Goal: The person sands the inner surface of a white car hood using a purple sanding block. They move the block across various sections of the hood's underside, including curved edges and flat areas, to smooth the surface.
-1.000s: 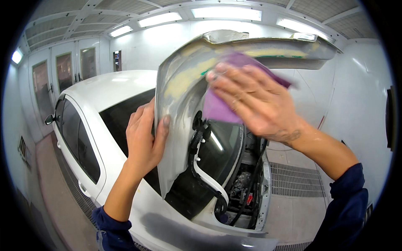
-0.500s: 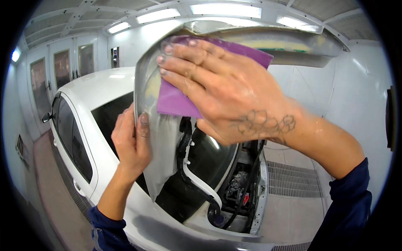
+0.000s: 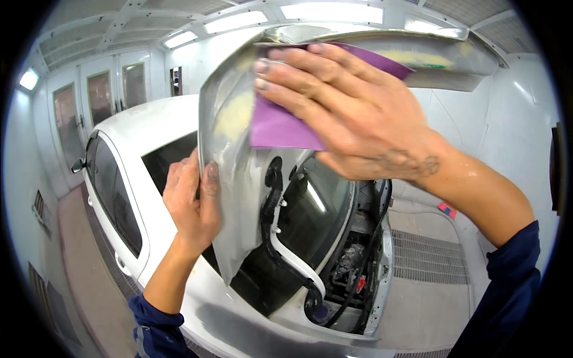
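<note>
A raised trunk lid [image 3: 230, 197], grey-primed with pale yellow filler patches, fills the upper middle. My left hand [image 3: 194, 200] grips its left edge, thumb on the near face and fingers wrapped behind. Under my right hand [image 3: 358, 113] lies a purple sheet of sandpaper [image 3: 283, 128], pressed flat against the lid's upper part. The right fingers are stretched out together over the sheet, holding it to the surface; the thumb is mostly hidden beneath the hand. Fine dust marks several fingertips.
The white car body [image 3: 143, 113] spreads below and left of the lid. A black cable [image 3: 268, 221] runs along the lid's hinge arm. Beside the rear window [image 3: 313, 203] is the open trunk bay [image 3: 352, 268]. Floor grating [image 3: 430, 256] lies at right; closed doors [image 3: 101, 95] stand far left.
My right hand and the sandpaper have slid right and slightly up across the lid, uncovering more of the yellow filler. My left hand keeps its hold. The whole view has shifted a little.
</note>
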